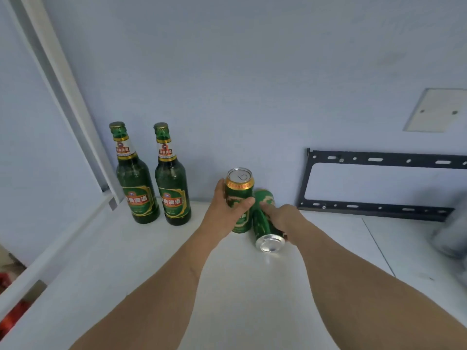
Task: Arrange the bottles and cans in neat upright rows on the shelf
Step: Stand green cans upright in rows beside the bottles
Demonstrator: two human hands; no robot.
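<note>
Two green beer bottles stand upright side by side near the back wall, one on the left (136, 183) and one just to its right (173, 185). An upright green can (239, 190) with a gold rim stands further right, and my left hand (227, 213) grips it around the middle. Right beside it a second green can (265, 223) lies on its side, its silver bottom toward me. My right hand (280, 218) grips this lying can from the right. All stand on the white shelf (240, 286).
A black metal mounting bracket (379, 183) leans against the wall at the right. A blurred grey object (452, 231) sits at the far right edge. A white frame (63, 122) runs down the left side, with red items (12, 317) below the shelf's left edge.
</note>
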